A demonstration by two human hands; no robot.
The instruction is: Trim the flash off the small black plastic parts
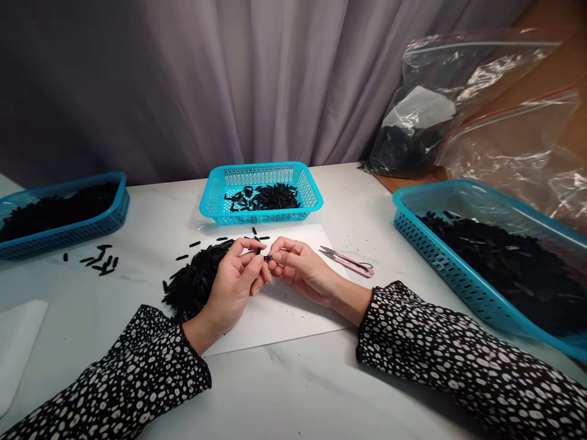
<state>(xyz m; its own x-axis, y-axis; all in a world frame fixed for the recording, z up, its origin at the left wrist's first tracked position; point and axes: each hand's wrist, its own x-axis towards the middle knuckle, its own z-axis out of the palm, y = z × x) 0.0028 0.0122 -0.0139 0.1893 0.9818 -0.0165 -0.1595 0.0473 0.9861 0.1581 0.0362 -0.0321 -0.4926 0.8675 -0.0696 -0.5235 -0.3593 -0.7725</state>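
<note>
My left hand (236,278) and my right hand (300,266) meet over a white paper sheet (275,318). Between their pinched fingertips is a small black elongated piece (268,258), gripped from both sides; its exact kind is too small to tell. Just left of my left hand, partly behind it, lies a heap of similar black pieces (190,284). Thread snips with pink handles (351,263) rest to the right of my right hand, blades pointing left. Tiny dark crumbs are scattered on the paper.
A blue basket (215,214) holding some black pieces stands at the back. Fuller blue baskets stand at left (120,211) and right (415,235). Loose black pieces (103,260) lie at left, near a white slab (21,342). Clear zip bags (417,110) fill the back right, before a grey curtain (183,79).
</note>
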